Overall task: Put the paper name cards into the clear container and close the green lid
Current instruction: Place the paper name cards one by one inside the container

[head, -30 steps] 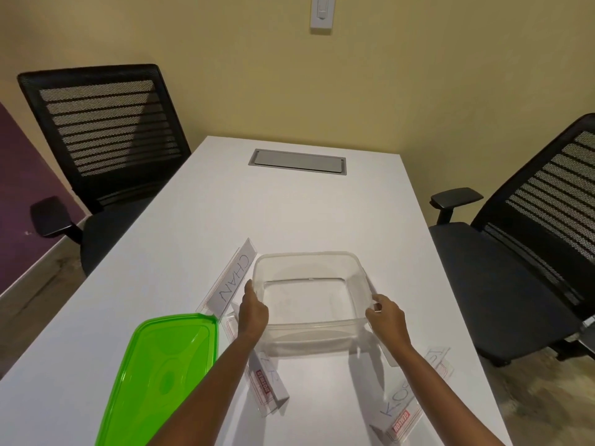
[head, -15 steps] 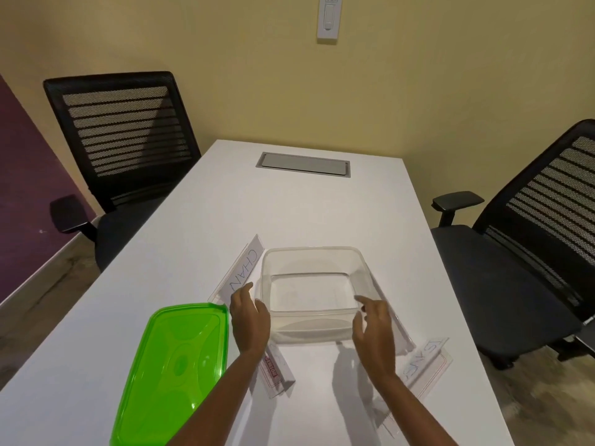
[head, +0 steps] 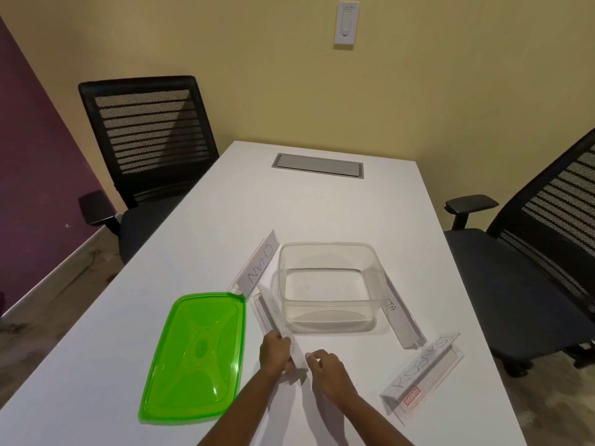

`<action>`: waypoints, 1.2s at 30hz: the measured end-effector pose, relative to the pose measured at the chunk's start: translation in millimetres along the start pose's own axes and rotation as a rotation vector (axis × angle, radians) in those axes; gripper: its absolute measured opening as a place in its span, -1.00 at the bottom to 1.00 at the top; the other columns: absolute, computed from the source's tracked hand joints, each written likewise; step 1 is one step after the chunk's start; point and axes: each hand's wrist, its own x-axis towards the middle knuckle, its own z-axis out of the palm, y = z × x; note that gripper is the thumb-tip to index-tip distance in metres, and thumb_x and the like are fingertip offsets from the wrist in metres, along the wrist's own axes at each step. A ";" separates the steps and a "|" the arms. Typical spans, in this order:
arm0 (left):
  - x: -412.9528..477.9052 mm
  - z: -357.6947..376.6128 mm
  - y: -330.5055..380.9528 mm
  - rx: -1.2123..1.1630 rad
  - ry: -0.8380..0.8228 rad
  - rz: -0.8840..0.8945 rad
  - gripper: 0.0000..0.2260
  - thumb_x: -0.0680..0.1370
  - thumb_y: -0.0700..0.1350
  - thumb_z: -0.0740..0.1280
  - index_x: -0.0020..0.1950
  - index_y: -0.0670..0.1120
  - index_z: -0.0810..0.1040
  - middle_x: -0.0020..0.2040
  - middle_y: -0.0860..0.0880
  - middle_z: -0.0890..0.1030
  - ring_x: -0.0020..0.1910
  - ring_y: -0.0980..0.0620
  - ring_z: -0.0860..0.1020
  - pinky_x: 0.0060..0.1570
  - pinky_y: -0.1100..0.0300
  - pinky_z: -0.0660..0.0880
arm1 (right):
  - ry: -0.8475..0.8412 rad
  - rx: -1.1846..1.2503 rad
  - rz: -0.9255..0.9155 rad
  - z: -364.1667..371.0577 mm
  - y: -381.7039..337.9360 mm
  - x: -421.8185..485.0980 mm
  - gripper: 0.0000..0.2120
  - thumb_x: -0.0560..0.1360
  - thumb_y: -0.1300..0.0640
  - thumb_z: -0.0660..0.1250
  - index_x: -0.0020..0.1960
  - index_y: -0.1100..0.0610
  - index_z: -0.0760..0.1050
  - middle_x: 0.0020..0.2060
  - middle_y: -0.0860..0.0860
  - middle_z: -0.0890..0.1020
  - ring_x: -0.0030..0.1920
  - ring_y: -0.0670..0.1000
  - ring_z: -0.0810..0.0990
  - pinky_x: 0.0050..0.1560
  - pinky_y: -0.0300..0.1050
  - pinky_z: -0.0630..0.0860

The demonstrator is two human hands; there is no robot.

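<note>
An empty clear container [head: 326, 284] stands on the white table [head: 225, 220]. The green lid [head: 196, 355] lies flat to its left. Several name card holders lie around it: one reading CHAN [head: 257, 263] at its far left, one [head: 399, 312] along its right side, one reading KOSKY [head: 421, 368] at the near right. My left hand [head: 273, 350] grips the near end of a fourth holder [head: 277, 320] lying along the container's left side. My right hand [head: 328, 368] is just right of that end, fingers curled close to it; contact is unclear.
A grey cable hatch [head: 318, 165] is set into the table's far end. Black mesh office chairs stand at the far left [head: 145, 130] and at the right [head: 531, 236]. A yellow wall with a white switch [head: 346, 24] is behind.
Both hands have left the container's sides and drawn back toward me. The left hand has taken hold of the card holder beside the container; the right has come in next to it.
</note>
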 end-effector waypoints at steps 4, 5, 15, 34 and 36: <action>-4.3 -9.1 0.8 -0.310 -0.008 -0.044 -0.81 0.55 -0.35 0.17 0.07 -0.30 0.53 0.02 -0.31 0.61 -0.06 -0.26 0.62 -0.19 0.02 0.65 | -0.030 0.141 0.054 1.5 -11.5 -5.6 -0.67 0.61 -0.02 0.05 0.01 0.20 0.46 -0.08 0.12 0.58 -0.13 0.08 0.56 -0.12 -0.18 0.41; -7.6 -11.5 1.3 -0.397 -0.029 -0.053 -0.84 0.56 -0.35 0.17 0.03 -0.27 0.52 -0.04 -0.29 0.60 -0.17 -0.21 0.60 -0.39 0.15 0.62 | -0.062 0.261 0.094 2.2 -15.1 -7.2 -0.67 0.61 -0.02 0.05 -0.04 0.21 0.43 -0.20 0.13 0.56 -0.30 0.05 0.53 -0.25 -0.17 0.43; -32.8 -38.7 4.8 -0.831 -0.223 -0.033 -0.82 0.62 -0.31 0.11 -0.07 -0.19 0.48 -0.17 -0.14 0.59 -0.20 -0.03 0.57 -0.47 0.26 0.63 | -0.017 0.777 0.077 -7.6 -44.0 -15.7 -0.84 0.55 0.28 0.21 -0.07 0.33 0.55 -0.29 0.20 0.59 -0.37 0.04 0.48 -0.31 -0.18 0.43; -0.8 -106.2 64.8 -0.779 0.033 0.180 -0.75 0.57 -0.37 0.20 0.24 -0.27 0.43 -0.03 -0.19 0.50 -0.29 0.04 0.47 -0.42 0.35 0.55 | 0.334 0.281 -0.330 -107.0 -73.8 -3.9 -0.71 0.45 0.42 0.25 0.14 0.28 0.56 -0.17 0.10 0.59 -0.11 0.06 0.53 0.10 0.07 0.52; 1.7 -103.5 71.4 -0.673 0.064 0.198 -0.70 0.55 -0.40 0.20 0.29 -0.34 0.40 -0.04 -0.18 0.50 -0.28 -0.01 0.49 -0.45 0.38 0.54 | 0.365 0.243 -0.346 -115.5 -72.6 0.7 -0.72 0.46 0.42 0.24 0.12 0.26 0.57 -0.15 0.08 0.61 -0.09 0.04 0.55 -0.03 -0.10 0.52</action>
